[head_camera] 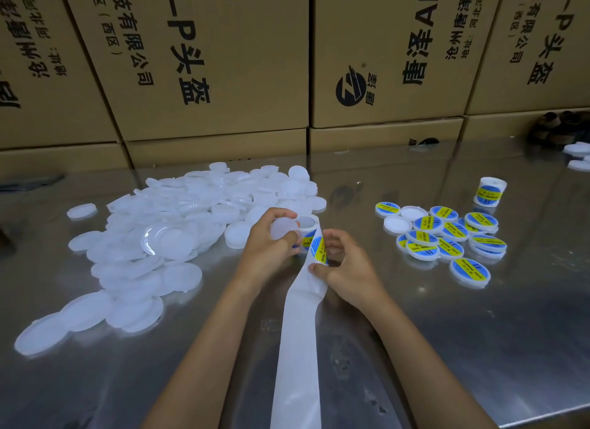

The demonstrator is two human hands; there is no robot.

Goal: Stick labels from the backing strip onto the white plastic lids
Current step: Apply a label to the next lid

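Observation:
My left hand (271, 240) holds a bare white lid (282, 227) together with the label roll (308, 226) at the table's middle. From the roll a white backing strip (300, 333) runs down toward me. My right hand (348, 262) pinches the strip just below a blue and yellow label (317, 248) that stands partly lifted off it. A big heap of bare white lids (166, 237) lies to the left. Several labelled lids (447, 237) lie in a cluster to the right.
The work surface is a shiny steel table (479, 333). Stacked cardboard boxes (223, 61) wall off its back edge. A second label roll (490, 192) stands upright at the back right, with more white lids (578, 155) at the far right edge.

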